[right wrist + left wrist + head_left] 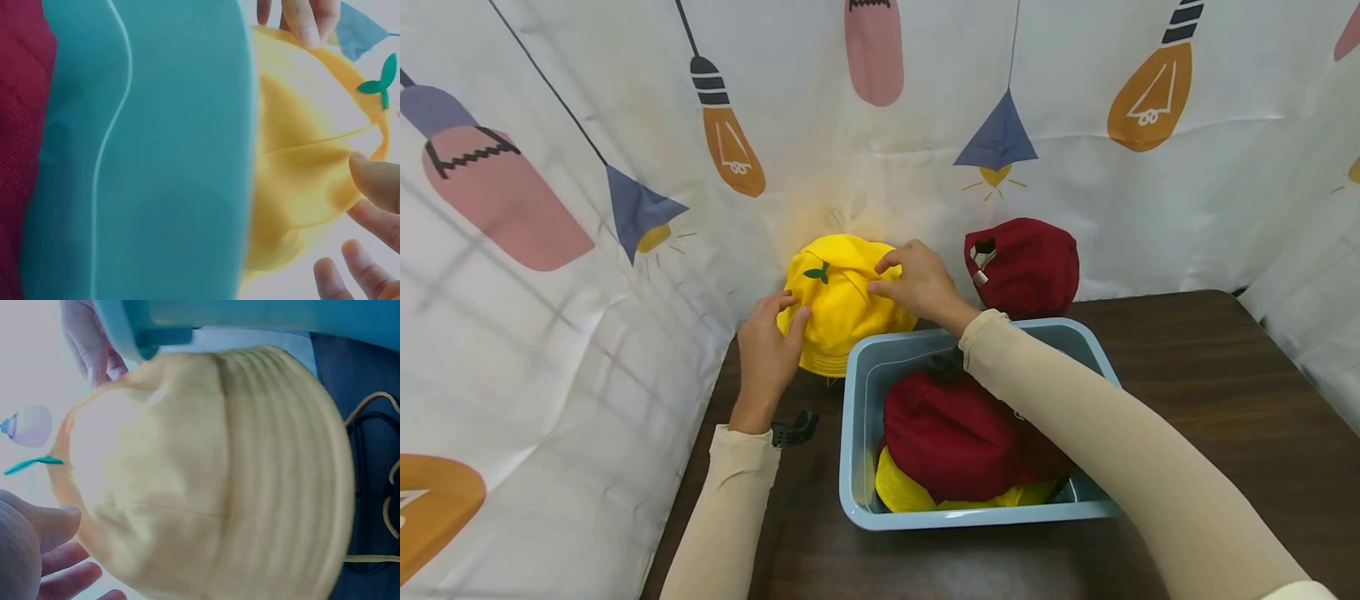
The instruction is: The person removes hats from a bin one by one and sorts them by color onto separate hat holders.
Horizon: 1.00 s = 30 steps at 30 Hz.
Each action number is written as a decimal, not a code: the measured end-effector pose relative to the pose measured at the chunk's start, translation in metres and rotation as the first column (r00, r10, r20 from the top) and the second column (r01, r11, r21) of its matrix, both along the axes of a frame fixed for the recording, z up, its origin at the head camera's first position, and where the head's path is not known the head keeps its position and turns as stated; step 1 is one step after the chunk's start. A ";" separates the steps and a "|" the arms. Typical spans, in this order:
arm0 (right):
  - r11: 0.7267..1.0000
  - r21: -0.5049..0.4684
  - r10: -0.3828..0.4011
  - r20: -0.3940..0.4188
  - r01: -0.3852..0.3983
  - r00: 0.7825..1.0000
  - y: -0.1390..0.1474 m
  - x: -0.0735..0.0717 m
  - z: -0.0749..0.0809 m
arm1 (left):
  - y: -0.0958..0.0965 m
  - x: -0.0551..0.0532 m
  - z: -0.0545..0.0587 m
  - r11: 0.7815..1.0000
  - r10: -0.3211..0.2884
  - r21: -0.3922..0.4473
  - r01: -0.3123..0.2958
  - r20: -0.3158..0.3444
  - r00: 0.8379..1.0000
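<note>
A yellow bucket hat (842, 304) with a green sprout on its crown sits at the back left, against the patterned cloth. My left hand (769, 346) is at the hat's left side, thumb and fingers apart; the left wrist view shows its thumb (59, 526) right at the crown's edge. On the opposite side is my right hand (921, 283), fingers loosely bent, its thumb (375, 181) against the crown in the right wrist view. The stitched brim (287, 469) of the hat faces the table, with a cord (375, 556) beside it.
A light blue plastic bin (854, 433) stands in front, holding a dark red hat (947, 433) over a yellow hat (902, 487). Another dark red hat (1033, 267) sits behind the bin. My right forearm reaches across the bin. Cloth with lamp prints (880, 183) hangs behind the dark table (1195, 367).
</note>
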State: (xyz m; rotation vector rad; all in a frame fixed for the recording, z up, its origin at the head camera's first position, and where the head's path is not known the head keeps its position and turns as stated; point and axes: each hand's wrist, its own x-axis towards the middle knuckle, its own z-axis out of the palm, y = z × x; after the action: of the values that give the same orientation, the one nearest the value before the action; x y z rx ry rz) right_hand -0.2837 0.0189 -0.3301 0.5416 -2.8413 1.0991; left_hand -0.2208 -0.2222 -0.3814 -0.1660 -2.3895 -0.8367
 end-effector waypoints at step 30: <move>0.982 0.029 0.191 -0.104 -0.189 0.976 0.080 0.078 0.026 | 0.026 0.066 0.028 0.972 -0.236 0.026 0.234 0.096 0.967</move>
State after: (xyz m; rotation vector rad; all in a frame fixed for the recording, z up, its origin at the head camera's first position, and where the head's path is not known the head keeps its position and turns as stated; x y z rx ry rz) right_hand -0.2054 0.0987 -0.3044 0.8616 -2.7569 1.0347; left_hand -0.1550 -0.1958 -0.3534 -0.4186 -2.4874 -0.9903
